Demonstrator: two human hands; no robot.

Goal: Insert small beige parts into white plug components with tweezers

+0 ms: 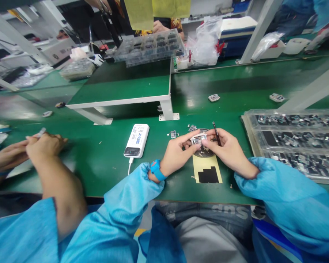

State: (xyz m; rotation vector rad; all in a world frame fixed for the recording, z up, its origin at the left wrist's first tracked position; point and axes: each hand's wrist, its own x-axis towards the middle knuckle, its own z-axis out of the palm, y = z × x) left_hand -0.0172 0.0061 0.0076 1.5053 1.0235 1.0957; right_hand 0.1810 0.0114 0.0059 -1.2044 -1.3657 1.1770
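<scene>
A small white-rimmed housing with electronic parts inside (199,139) is held between both hands, over a dark round patterned pad (204,152). My left hand (179,151) is closed, its thumb and fingers pinching the housing's left side. On the other side, my right hand (227,148) presses its thumb to the housing and also grips a thin dark stick-like tool (216,133), pointing up; its exact kind is unclear. Under the pad lies a yellow sheet (196,171) with a black film piece (208,175). Small circuit parts (173,134) rest just beyond my left hand.
A white power bank (137,140) with a cable lies left. At right stands a clear compartment tray (253,140) of parts. A green raised shelf (126,84) is ahead. White housings (214,98) sit farther back. A co-worker's hands (44,148) work at left; another person sits opposite.
</scene>
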